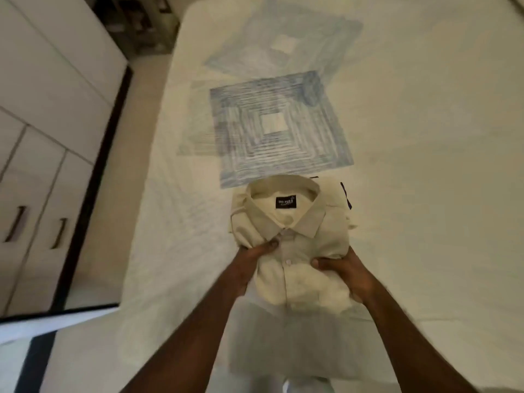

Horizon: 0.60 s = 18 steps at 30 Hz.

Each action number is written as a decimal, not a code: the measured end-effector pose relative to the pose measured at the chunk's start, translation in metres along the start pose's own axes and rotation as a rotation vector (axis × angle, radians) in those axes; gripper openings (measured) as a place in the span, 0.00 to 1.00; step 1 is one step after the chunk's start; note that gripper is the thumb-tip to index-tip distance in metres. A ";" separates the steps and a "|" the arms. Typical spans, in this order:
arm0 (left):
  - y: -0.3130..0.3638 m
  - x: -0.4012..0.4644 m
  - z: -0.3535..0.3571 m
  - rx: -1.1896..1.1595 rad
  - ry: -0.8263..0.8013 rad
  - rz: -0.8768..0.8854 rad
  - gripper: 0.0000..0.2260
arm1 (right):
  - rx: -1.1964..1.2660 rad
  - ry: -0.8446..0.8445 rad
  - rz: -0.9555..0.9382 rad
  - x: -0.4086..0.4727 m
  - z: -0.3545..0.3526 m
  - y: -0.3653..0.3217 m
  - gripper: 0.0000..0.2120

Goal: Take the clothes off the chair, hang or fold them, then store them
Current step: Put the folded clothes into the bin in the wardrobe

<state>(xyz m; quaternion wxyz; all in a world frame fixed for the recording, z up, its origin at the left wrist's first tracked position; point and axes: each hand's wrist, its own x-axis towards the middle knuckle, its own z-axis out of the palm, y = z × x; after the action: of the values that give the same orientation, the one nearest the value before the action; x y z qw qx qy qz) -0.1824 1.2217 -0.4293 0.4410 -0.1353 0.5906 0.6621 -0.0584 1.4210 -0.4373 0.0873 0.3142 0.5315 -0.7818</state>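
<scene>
A folded cream collared shirt (pixel 292 239) with a black neck label lies collar-up on the bed (pixel 425 137), its near end lifted. My left hand (pixel 249 265) grips the shirt's left edge, thumb on top near the collar. My right hand (pixel 343 272) grips the right edge, thumb pressed on the front. A dark blue garment (pixel 346 197) peeks out from under the shirt's far right corner. The chair is out of view.
The bed sheet is pale with blue square prints (pixel 280 129). A white wardrobe (pixel 42 109) with dark handles stands at the left, across a narrow strip of floor (pixel 113 222). An open white door edge (pixel 56 319) juts in at lower left.
</scene>
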 end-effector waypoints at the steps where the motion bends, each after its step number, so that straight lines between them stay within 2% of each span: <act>1: 0.011 -0.023 -0.021 -0.004 0.017 0.032 0.30 | -0.018 -0.032 -0.019 -0.009 0.028 -0.006 0.39; 7: 0.058 -0.226 -0.190 -0.039 0.158 0.248 0.29 | -0.147 -0.284 -0.140 -0.089 0.250 -0.015 0.35; 12: 0.051 -0.414 -0.338 -0.147 0.355 0.457 0.32 | -0.239 -0.523 -0.242 -0.168 0.446 0.004 0.27; 15: 0.037 -0.516 -0.406 -0.227 0.500 0.570 0.25 | -0.290 -0.670 -0.273 -0.214 0.554 0.024 0.27; 18: 0.019 -0.598 -0.463 -0.270 0.670 0.622 0.25 | -0.350 -0.820 -0.298 -0.256 0.647 0.046 0.26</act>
<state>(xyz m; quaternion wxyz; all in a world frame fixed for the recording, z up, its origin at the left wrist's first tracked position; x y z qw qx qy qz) -0.0114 0.5524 -0.1215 -0.0145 -0.2140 0.6214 0.7536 -0.0932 0.7783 -0.1699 0.2286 -0.1199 0.6164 -0.7439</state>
